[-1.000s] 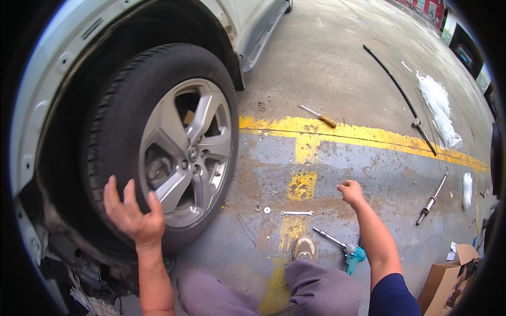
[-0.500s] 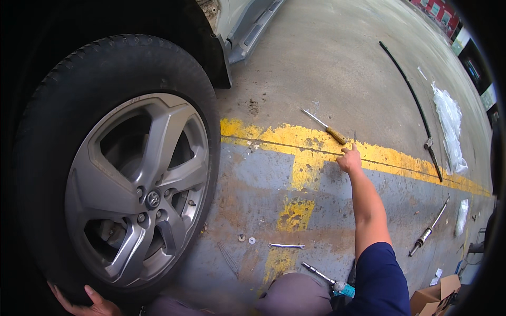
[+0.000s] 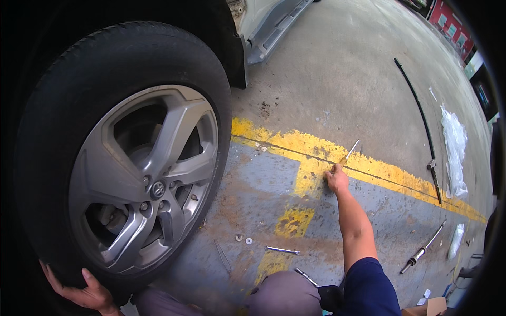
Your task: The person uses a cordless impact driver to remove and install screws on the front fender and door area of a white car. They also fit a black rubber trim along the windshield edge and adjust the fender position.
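My right hand (image 3: 337, 180) is closed round the yellow-brown handle of a screwdriver (image 3: 352, 149) at the painted yellow floor line. The thin metal shaft points away and to the right. At the lower left my left hand (image 3: 87, 293), fingers apart, rests against the bottom of a black tyre (image 3: 45, 174). That tyre surrounds a grey spoked alloy rim (image 3: 182, 171), with wheel nuts showing round its hub. The wheel stands upright beneath a light-coloured vehicle (image 3: 282, 23). Between the wheel and my knees lie a combination spanner (image 3: 282, 249) and two washers (image 3: 249, 241).
A metal socket extension (image 3: 305, 277) shows beside my knee. Rightward lie a rod with a thick grip (image 3: 414, 259), a long black bar (image 3: 419, 108) and crumpled clear plastic (image 3: 454, 150). The corner of a cardboard box (image 3: 436, 306) stands at the lower right.
My right hand has taken hold of the screwdriver, which lay on the floor, and turned its shaft to point right. The view has shifted; my left hand stays at the tyre.
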Demonstrator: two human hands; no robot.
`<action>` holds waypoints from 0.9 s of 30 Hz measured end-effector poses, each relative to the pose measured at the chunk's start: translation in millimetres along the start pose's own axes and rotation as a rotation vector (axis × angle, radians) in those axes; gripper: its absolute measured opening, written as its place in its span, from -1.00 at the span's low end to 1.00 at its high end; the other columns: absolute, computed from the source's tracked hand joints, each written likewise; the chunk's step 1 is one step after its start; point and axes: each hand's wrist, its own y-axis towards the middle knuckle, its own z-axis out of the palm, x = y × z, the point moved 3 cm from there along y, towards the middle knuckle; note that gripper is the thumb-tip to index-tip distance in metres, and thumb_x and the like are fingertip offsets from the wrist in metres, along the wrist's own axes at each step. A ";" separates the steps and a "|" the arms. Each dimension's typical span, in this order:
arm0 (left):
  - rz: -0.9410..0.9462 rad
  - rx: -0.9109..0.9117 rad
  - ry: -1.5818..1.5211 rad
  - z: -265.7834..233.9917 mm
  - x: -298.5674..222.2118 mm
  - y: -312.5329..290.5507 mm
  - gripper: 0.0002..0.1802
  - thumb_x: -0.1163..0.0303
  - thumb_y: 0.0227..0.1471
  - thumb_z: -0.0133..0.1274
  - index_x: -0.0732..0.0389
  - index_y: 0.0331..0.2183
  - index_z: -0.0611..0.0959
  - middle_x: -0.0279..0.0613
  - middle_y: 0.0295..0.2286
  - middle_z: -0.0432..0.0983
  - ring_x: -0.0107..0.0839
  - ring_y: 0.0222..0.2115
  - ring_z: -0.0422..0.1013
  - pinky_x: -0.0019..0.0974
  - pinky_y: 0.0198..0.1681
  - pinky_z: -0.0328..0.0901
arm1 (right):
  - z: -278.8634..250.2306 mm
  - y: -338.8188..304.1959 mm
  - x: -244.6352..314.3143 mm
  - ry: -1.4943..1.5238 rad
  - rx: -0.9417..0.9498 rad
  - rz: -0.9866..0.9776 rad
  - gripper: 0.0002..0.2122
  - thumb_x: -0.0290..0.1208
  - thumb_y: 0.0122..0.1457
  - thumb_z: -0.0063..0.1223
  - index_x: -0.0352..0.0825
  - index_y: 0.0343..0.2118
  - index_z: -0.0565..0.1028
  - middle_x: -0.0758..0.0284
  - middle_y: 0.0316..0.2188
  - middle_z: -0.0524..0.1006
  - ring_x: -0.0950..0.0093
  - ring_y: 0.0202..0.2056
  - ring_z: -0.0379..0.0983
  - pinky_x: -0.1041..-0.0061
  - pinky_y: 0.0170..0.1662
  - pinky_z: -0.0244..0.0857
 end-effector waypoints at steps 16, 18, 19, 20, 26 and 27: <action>-0.072 0.074 -0.920 -80.3 16.6 -10.2 -0.30 0.22 -0.13 0.26 0.34 0.04 0.46 0.25 0.09 0.30 0.16 0.11 0.29 0.08 0.18 0.19 | -191.3 -481.8 212.1 1.328 0.386 -0.839 -0.82 -0.32 0.31 -0.10 -0.15 -0.24 0.12 0.24 -0.42 0.36 0.49 -0.46 0.33 0.55 -0.42 0.28; -0.002 0.044 -1.060 -124.0 28.1 -14.7 -0.35 0.29 -0.12 0.25 0.38 0.00 0.48 0.23 0.04 0.38 0.08 0.04 0.38 -0.02 0.10 0.30 | -231.0 -543.1 248.1 1.293 0.544 -0.818 -0.79 -0.29 0.28 -0.10 -0.18 -0.26 0.11 0.15 -0.43 0.37 0.41 -0.44 0.37 0.46 -0.44 0.32; 0.089 -0.002 -1.028 -148.1 48.7 -17.1 -0.37 0.32 -0.13 0.25 0.40 -0.02 0.48 0.24 0.02 0.40 0.03 0.02 0.41 -0.06 0.07 0.32 | -243.7 -571.6 265.3 1.329 0.642 -0.756 -0.79 -0.30 0.27 -0.10 -0.20 -0.26 0.11 0.13 -0.45 0.39 0.39 -0.45 0.38 0.43 -0.45 0.33; 0.149 -0.141 -0.976 -162.9 74.3 -11.0 -0.41 0.34 -0.11 0.22 0.40 -0.04 0.47 0.17 -0.01 0.43 -0.04 -0.01 0.41 -0.09 0.08 0.31 | -257.6 -593.8 280.6 1.292 0.784 -0.745 -0.78 -0.30 0.27 -0.09 -0.21 -0.26 0.11 0.11 -0.45 0.41 0.38 -0.46 0.37 0.43 -0.45 0.33; -0.546 -0.498 -0.906 -197.8 241.7 39.4 -0.45 0.22 0.23 0.07 0.44 0.07 0.36 -0.02 0.01 0.36 -0.31 0.02 0.31 -0.29 0.11 0.21 | -275.1 -689.9 343.1 1.237 1.042 -0.785 -0.87 -0.40 0.35 -0.13 -0.23 -0.22 0.17 0.26 -0.40 0.49 0.56 -0.45 0.39 0.54 -0.42 0.33; -0.571 -0.448 -0.936 -186.7 256.8 52.4 -0.46 0.17 0.26 0.07 0.44 0.04 0.40 -0.04 -0.02 0.40 -0.34 -0.02 0.34 -0.31 0.08 0.22 | -271.7 -699.8 347.7 1.259 1.022 -0.790 -0.86 -0.40 0.36 -0.12 -0.23 -0.21 0.18 0.31 -0.41 0.48 0.58 -0.44 0.37 0.56 -0.41 0.31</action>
